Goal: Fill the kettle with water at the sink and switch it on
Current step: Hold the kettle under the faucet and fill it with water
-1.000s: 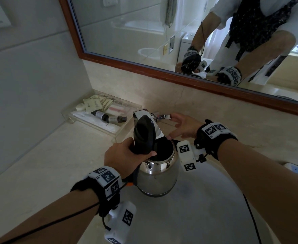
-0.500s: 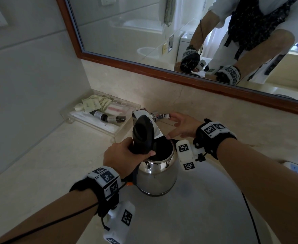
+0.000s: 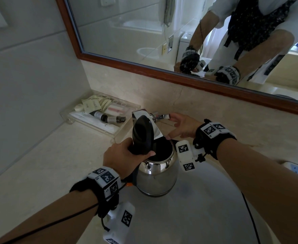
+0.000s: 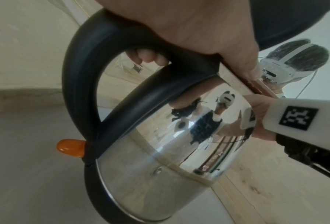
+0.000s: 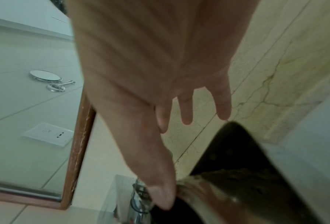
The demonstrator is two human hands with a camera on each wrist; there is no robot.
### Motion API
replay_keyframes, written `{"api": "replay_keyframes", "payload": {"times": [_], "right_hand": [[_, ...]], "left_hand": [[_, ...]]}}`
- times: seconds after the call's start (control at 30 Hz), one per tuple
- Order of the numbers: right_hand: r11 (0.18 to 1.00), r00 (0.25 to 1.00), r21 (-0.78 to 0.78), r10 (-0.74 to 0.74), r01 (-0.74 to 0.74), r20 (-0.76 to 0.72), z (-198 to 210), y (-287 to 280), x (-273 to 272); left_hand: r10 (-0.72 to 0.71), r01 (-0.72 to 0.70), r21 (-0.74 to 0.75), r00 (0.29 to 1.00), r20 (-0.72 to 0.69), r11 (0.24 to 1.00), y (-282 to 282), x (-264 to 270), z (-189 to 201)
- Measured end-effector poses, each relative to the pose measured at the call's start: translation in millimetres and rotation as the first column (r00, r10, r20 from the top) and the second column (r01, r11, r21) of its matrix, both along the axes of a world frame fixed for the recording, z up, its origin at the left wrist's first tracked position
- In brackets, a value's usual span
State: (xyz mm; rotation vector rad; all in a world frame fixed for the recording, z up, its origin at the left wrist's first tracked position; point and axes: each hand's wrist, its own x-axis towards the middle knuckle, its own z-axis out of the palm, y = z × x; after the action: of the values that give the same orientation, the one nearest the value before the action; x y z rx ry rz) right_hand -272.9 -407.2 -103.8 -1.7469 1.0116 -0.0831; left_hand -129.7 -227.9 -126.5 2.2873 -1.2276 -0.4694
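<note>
Here my left hand point(image 3: 122, 158) grips the kettle point(image 3: 157, 173) by its handle, lid up, under the tap point(image 3: 145, 118) at the sink's back edge; my right hand point(image 3: 182, 128), fingers spread, reaches the lever point(image 3: 159, 116). Next: start the water, I judge.

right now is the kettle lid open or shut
Open. The lid stands up above the kettle, whose dark mouth shows. The left hand grips the handle; the right hand hovers behind it.

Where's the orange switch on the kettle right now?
In the left wrist view, the orange switch sticks out at the foot of the black handle, left of the kettle, below the gripping left hand.
</note>
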Motion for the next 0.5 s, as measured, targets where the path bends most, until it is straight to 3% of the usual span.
{"api": "replay_keyframes", "payload": {"times": [0.5], "right_hand": [[1.0,1.0,-0.008,-0.002,0.002,0.015,-4.5,-3.6,0.9]], "left_hand": [[0.018,-0.019,-0.008,1.0,-0.011,1.0,2.4,-0.6,0.2]]}}
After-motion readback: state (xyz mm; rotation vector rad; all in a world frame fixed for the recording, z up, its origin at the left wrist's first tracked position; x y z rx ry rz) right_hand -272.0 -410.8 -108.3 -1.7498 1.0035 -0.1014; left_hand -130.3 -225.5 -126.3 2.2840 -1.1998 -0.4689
